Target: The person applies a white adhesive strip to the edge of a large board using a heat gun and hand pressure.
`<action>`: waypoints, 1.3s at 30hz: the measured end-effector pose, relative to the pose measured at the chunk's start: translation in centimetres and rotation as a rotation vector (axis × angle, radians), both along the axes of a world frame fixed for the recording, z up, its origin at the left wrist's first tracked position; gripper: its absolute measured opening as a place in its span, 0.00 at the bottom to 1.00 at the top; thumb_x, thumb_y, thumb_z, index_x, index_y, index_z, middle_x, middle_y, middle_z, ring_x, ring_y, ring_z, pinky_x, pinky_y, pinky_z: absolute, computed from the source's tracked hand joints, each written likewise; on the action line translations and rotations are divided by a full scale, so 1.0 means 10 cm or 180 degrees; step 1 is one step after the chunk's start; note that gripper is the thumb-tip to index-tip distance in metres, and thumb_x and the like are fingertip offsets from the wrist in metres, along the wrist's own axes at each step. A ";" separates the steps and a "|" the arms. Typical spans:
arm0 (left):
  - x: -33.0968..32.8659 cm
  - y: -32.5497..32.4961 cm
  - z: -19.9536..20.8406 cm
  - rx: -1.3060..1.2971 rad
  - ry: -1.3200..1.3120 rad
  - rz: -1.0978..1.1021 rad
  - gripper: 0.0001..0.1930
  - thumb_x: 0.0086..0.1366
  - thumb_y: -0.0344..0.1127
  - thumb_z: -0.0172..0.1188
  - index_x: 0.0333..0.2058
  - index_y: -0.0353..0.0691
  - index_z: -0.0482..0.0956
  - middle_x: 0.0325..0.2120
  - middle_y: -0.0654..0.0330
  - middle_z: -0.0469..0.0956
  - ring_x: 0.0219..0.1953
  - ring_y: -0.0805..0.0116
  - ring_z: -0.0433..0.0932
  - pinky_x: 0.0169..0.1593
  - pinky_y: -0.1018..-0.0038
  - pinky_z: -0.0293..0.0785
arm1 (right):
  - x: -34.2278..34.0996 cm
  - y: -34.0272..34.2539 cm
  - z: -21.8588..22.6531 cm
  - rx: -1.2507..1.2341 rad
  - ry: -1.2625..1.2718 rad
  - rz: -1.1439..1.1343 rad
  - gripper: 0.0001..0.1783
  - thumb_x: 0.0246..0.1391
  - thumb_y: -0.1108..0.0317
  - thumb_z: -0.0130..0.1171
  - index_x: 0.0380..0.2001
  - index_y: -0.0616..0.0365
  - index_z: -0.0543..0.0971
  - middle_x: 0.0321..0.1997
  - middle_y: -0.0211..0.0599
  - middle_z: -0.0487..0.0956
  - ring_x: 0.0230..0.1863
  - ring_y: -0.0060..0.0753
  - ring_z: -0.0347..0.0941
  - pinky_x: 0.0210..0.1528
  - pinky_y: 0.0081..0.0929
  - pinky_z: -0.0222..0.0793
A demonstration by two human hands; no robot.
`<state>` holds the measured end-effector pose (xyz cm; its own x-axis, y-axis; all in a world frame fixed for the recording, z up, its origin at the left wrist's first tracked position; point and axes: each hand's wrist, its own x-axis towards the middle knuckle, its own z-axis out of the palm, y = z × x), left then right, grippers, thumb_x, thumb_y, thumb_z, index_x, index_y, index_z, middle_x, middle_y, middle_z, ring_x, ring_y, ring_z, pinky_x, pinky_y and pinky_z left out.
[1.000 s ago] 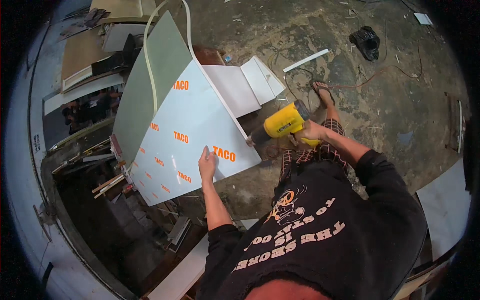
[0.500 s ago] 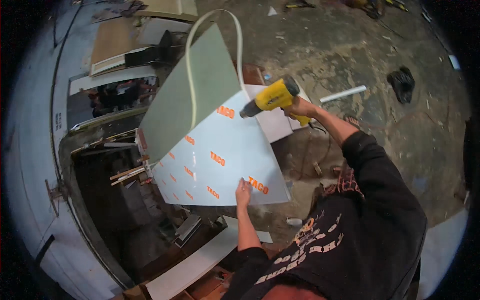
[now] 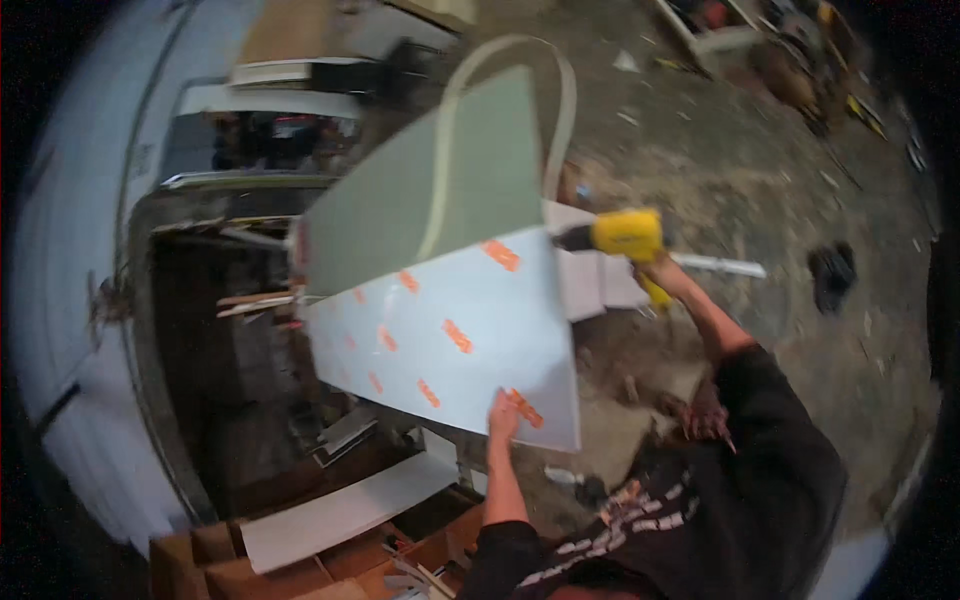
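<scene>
A white glossy sheet with orange print slants in front of me, beside a flat green panel. My left hand rests on the sheet near its lower right corner, fingers stretched out over the print. In my right hand is a yellow and black heat gun, its nozzle pointing left at the sheet's upper right corner. Whether the nozzle touches it, I cannot tell. A pale flexible strip loops up over the green panel; the sheet's upper edge hides its lower ends.
Below left, a long white board lies across a brown wooden frame. Pale panels lie behind the heat gun. A white strip and a black bag are on the stained floor to the right.
The heat gun has moved from over the sheet's face to its upper right corner and now points more level. My left hand stays near the same print. The whole view has shifted and blurred.
</scene>
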<state>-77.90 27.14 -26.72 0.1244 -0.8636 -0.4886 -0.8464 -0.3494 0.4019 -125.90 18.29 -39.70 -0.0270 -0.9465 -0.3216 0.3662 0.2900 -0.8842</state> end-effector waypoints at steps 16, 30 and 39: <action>-0.21 -0.02 0.17 -0.0336 0.0749 0.0440 0.33 0.64 0.33 0.57 0.62 0.25 0.54 0.54 0.49 0.69 0.54 0.67 0.69 0.57 0.74 0.64 | 0.17 0.67 0.13 -0.0206 -0.0179 0.0138 0.08 0.38 0.73 0.59 0.27 0.61 0.76 0.20 0.34 0.75 0.20 0.27 0.71 0.22 0.27 0.66; 0.37 0.10 0.06 -0.1063 0.0461 -0.0806 0.27 0.63 0.33 0.47 0.60 0.31 0.60 0.47 0.45 0.77 0.46 0.58 0.78 0.51 0.73 0.70 | 1.30 3.30 -0.01 0.0436 0.0392 0.0598 0.08 0.46 0.70 0.59 0.29 0.63 0.78 0.25 0.36 0.79 0.24 0.27 0.74 0.27 0.28 0.69; 0.67 1.11 -0.14 -0.1919 0.1154 -0.0037 0.23 0.62 0.33 0.51 0.56 0.31 0.67 0.45 0.49 0.78 0.49 0.58 0.76 0.52 0.68 0.70 | 1.72 3.87 0.54 0.0748 0.0496 0.0357 0.05 0.42 0.73 0.55 0.26 0.62 0.76 0.21 0.33 0.75 0.20 0.26 0.72 0.24 0.27 0.67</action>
